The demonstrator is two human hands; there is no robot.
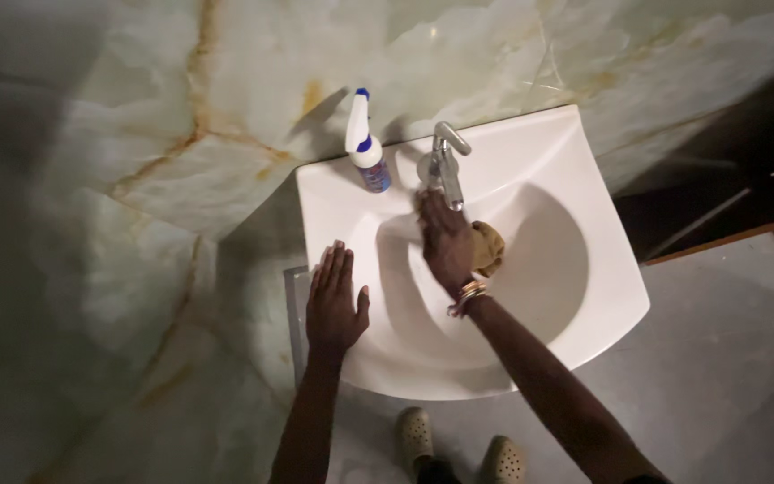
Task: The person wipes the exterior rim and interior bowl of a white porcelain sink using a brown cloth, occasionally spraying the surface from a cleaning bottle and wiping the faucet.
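A white wall-mounted sink (584,269) fills the middle of the head view. My left hand (333,300) lies flat and open on the sink's left rim, holding nothing. My right hand (447,242) is inside the basin just below the chrome tap (446,161), gripping a tan cloth (487,246) that bunches out to the right of my palm. A bracelet circles my right wrist. A white spray bottle (365,143) with blue trim stands on the sink's back ledge, left of the tap.
The greenish marble wall (181,134) with rust-coloured veins rises behind and left of the sink. A grey floor (718,376) spreads on the right. My two pale clogs (459,444) show below the sink's front edge. A dark wooden edge (727,237) lies at right.
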